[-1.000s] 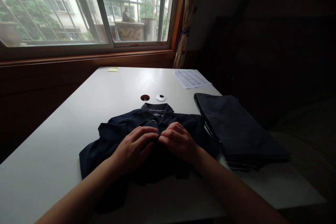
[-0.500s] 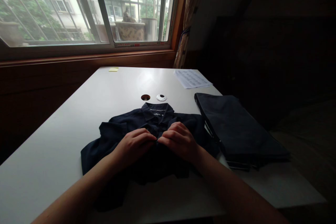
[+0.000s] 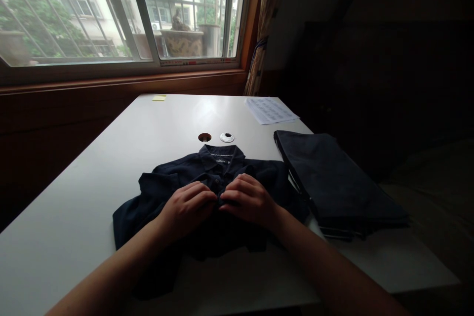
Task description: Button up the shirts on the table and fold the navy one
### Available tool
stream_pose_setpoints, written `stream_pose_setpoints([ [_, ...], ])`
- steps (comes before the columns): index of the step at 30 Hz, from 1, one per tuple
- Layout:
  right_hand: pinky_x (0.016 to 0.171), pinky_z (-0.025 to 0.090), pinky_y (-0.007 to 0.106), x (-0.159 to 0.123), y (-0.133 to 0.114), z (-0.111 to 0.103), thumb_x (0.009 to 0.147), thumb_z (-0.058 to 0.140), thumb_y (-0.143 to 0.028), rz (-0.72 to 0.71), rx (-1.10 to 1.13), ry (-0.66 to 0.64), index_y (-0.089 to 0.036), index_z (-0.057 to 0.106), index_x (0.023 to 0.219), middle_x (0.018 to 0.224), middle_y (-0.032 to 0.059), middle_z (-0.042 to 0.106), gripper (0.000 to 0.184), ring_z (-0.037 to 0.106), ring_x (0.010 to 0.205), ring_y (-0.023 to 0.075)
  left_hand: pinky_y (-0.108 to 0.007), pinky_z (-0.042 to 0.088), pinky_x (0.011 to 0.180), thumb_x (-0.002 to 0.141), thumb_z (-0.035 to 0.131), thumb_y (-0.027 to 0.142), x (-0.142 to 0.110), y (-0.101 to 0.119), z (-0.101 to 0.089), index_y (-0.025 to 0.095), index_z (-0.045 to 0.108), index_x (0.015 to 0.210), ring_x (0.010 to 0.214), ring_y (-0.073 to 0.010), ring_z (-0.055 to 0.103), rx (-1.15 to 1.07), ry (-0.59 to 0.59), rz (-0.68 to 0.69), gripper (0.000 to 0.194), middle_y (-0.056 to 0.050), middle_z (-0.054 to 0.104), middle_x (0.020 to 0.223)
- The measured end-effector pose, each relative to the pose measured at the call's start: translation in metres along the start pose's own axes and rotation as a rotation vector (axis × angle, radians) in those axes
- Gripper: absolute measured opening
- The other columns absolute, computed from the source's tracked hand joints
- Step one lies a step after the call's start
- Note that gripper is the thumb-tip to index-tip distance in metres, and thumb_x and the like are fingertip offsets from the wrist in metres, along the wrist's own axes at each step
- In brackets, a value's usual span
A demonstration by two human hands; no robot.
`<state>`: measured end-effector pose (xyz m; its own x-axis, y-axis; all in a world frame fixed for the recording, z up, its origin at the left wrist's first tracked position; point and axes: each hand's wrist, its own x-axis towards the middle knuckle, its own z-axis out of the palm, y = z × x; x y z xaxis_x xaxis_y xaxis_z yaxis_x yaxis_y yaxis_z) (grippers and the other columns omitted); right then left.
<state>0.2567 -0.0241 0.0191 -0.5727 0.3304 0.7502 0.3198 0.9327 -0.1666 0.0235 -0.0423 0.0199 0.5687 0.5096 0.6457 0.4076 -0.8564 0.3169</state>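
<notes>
A dark navy collared shirt (image 3: 222,158) lies spread on the white table, its collar pointing away from me and a small label inside the neck. My left hand (image 3: 190,202) is closed on the left side of the shirt's front placket. From the other side, my right hand (image 3: 250,197) pinches the facing edge of the front, its fingertips a short gap from those of the left. Both sleeves are spread outward. The cloth beneath my palms is in deep shadow, so any button between the fingers cannot be made out.
Folded dark cloth (image 3: 333,177) lies in a stack at the right of the white table (image 3: 111,158). Printed papers (image 3: 271,110) and a yellow sticky note (image 3: 159,98) are at the far edge. Two cable holes, one with a white ring (image 3: 227,137), are beyond the collar. A barred window stands behind.
My fingertips have drawn slightly apart and my right hand has dipped a little. The shirt and the folded stack stay in place.
</notes>
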Motion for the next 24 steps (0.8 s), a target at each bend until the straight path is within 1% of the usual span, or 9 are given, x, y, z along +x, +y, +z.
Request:
stream_pose_setpoints([
  [5, 0.073, 0.051, 0.032, -0.0005, -0.0024, 0.0042, 0.088, 0.069, -0.02, 0.015, 0.025, 0.022, -0.02, 0.066, 0.096, 0.082, 0.0031, 0.067, 0.009, 0.057, 0.074, 0.0155, -0.026, 0.052, 0.069, 0.087, 0.062, 0.009, 0.0015, 0.0013, 0.0007, 0.017, 0.062, 0.097, 0.074, -0.014, 0.06, 0.007, 0.038, -0.003, 0.013, -0.004, 0.066, 0.085],
  [10, 0.071, 0.051, 0.032, 0.0, -0.0036, 0.0034, 0.089, 0.067, -0.018, 0.018, 0.037, 0.023, -0.021, 0.066, 0.095, 0.081, 0.003, 0.067, 0.007, 0.057, 0.071, 0.0152, -0.025, 0.051, 0.067, 0.087, 0.063, 0.008, 0.0038, 0.003, 0.0002, 0.017, 0.063, 0.095, 0.072, -0.0134, 0.06, 0.016, 0.072, -0.016, 0.012, -0.004, 0.065, 0.083],
  [14, 0.07, 0.053, 0.031, 0.0009, -0.0042, 0.0052, 0.089, 0.067, -0.019, 0.046, 0.1, 0.034, -0.02, 0.064, 0.098, 0.084, 0.0039, 0.069, 0.01, 0.062, 0.073, 0.0153, -0.025, 0.051, 0.067, 0.087, 0.063, 0.008, 0.0026, 0.0016, -0.0004, 0.018, 0.062, 0.097, 0.072, -0.0138, 0.058, 0.024, 0.063, -0.004, 0.014, -0.004, 0.064, 0.083],
  [18, 0.07, 0.054, 0.031, 0.0007, -0.0058, 0.0082, 0.089, 0.067, -0.02, 0.104, 0.122, 0.045, -0.021, 0.062, 0.105, 0.086, 0.0043, 0.071, 0.017, 0.065, 0.075, 0.0161, -0.027, 0.051, 0.068, 0.088, 0.061, 0.008, 0.0006, -0.0005, 0.0005, 0.019, 0.061, 0.098, 0.074, -0.0146, 0.057, 0.022, 0.034, 0.011, 0.015, -0.004, 0.065, 0.085],
  [24, 0.074, 0.055, 0.034, 0.0017, -0.0098, 0.0103, 0.085, 0.068, -0.012, 0.146, 0.159, 0.064, -0.021, 0.065, 0.104, 0.089, 0.0053, 0.07, 0.021, 0.064, 0.079, 0.018, -0.027, 0.051, 0.067, 0.088, 0.061, 0.008, 0.0015, 0.0009, 0.0004, 0.019, 0.06, 0.096, 0.072, -0.0141, 0.057, 0.04, 0.057, 0.009, 0.013, -0.003, 0.065, 0.083],
])
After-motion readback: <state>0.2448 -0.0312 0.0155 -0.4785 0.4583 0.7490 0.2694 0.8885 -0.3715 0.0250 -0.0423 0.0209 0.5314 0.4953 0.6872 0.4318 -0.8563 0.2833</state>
